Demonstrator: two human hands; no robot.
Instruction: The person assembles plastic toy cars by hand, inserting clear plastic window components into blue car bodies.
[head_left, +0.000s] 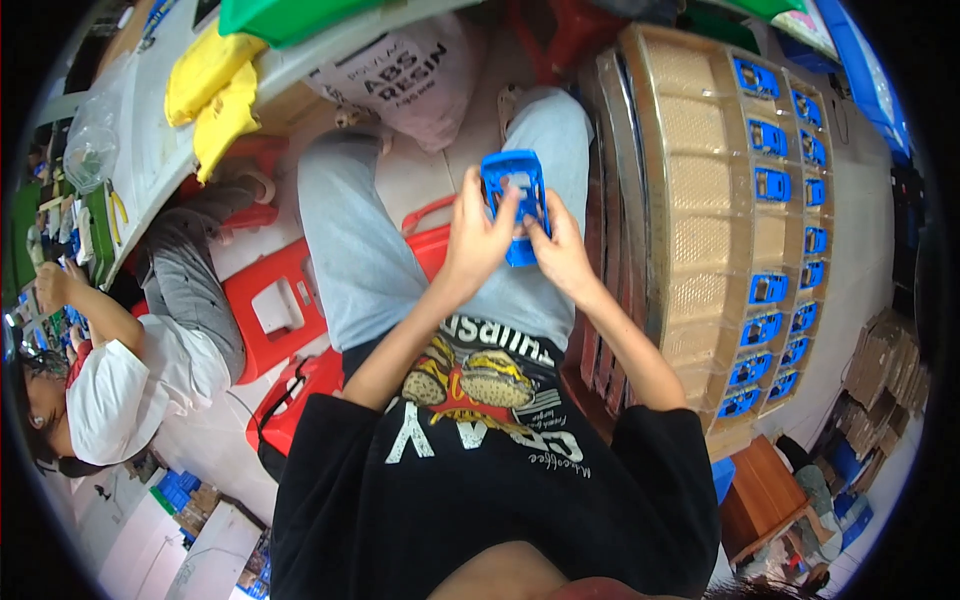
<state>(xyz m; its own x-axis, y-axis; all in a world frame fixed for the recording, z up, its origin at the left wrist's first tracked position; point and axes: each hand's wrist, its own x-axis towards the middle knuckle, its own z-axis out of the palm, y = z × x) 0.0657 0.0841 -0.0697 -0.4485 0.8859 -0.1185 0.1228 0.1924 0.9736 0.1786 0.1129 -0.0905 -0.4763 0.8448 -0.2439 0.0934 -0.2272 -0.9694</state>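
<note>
Blue shells (770,185) in divided tray (697,195), another shell (521,253) in fingers (469,192)

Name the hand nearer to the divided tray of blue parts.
Right. The right hand is left of the divided tray, on the right side of the blue shell; the left hand is farther left, on the shell's other side.

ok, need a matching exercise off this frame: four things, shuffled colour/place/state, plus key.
1 shell
2 sack
3 tray
4 seat

A red
B holding blue parts
C gripped by left hand and right hand
D pale, with dark lettering

Pairs: 1-C, 2-D, 3-B, 4-A
</note>
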